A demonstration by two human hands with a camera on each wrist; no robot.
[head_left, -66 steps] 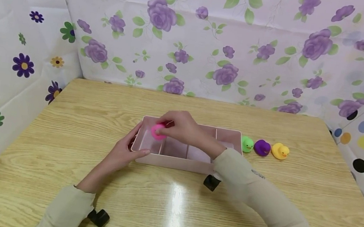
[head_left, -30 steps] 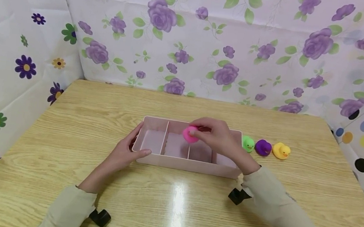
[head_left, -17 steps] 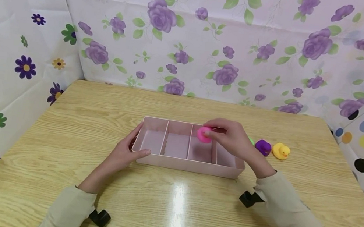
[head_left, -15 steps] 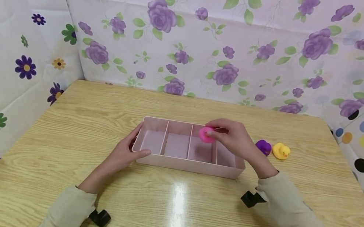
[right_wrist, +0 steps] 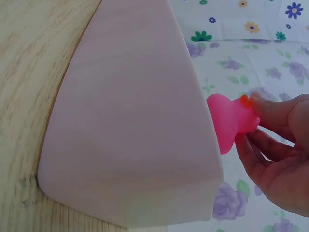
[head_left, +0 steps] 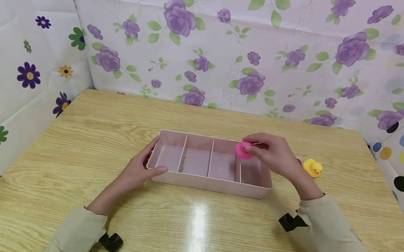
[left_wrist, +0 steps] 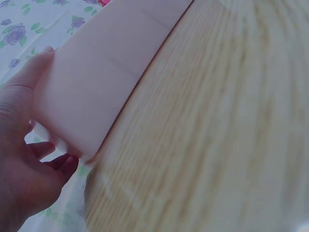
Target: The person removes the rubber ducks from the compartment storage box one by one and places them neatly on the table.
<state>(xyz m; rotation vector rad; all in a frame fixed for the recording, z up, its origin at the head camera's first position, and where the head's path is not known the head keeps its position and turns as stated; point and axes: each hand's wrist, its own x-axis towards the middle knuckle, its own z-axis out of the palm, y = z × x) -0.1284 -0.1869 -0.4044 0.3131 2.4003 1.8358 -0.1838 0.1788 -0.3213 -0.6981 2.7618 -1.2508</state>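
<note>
A pale pink box [head_left: 207, 183] with several compartments in a row sits on the table. My left hand [head_left: 139, 169] grips its left end, the thumb over the front rim and the fingers along the end wall. Above the divider of the rightmost compartment, my right hand [head_left: 276, 155] pinches a pink rubber duck [head_left: 242, 151] between thumb and fingers. In the right wrist view the duck's orange beak shows by the thumb, and the box wall [right_wrist: 130, 121] covers part of its body. The compartments hold nothing in the head view.
A yellow rubber duck [head_left: 311, 168] stands on the table [head_left: 162, 224] right of the box. Only a sliver of a purple duck [head_left: 299, 161] shows behind my right hand. A flowered cloth [head_left: 225, 46] hangs along the back edge of the table.
My right hand has carried the pink duck rightward over the compartments, from the leftmost one to the rightmost divider. It now hides the green duck and most of the purple one. My left hand stays put.
</note>
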